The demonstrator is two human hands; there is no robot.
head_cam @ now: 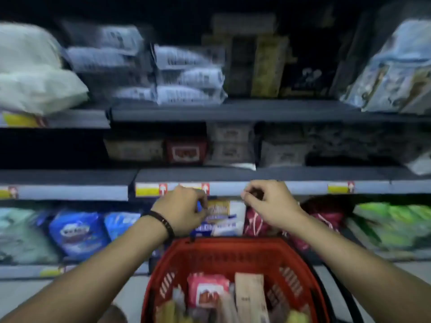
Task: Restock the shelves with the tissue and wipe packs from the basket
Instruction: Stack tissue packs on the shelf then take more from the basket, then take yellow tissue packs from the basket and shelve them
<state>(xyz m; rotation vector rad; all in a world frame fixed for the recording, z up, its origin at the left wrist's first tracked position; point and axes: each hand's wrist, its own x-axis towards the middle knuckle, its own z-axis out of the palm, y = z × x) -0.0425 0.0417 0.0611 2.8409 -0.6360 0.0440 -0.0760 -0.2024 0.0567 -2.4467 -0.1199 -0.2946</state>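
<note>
Looking down and forward at a dim, blurred shop aisle. Nearest, bottom centre: red basket point(233, 244) standing just before the shelves, holding loose packs point(207, 292), pink, tan and yellow among them, not yet shelved. Probably parked there to keep stock within easy reach.

Reaching out past the basket rim on either side, two bare forearms point(105, 264). Wearing a dark wrist band, left hand point(184, 210), fingertips curled onto the top left corner of a white, blue and gold pack point(224, 217) on the lowest shelf. Apparently pinching it, likely to seat it upright in the row. Just beside, right hand point(272, 203), level with the shelf edge point(303, 187), fingers curled, thumb against forefinger. Too blurred to tell whether gripping something or clenched on nothing. Perhaps poised to steady the pack's other side.

Along the same row: blue packs point(79, 231) to the left, red pack point(254, 222) touching on the right, green packs point(391, 224) further right. Above these, yellow price tags point(149, 190) on the shelf edge.

Further back and higher: middle shelf with grey boxes point(229, 141) and one red box point(185, 151). Highest and furthest: white bags point(35, 85), grey packs point(189, 73), tall boxes point(268, 66) in shadow.
</note>
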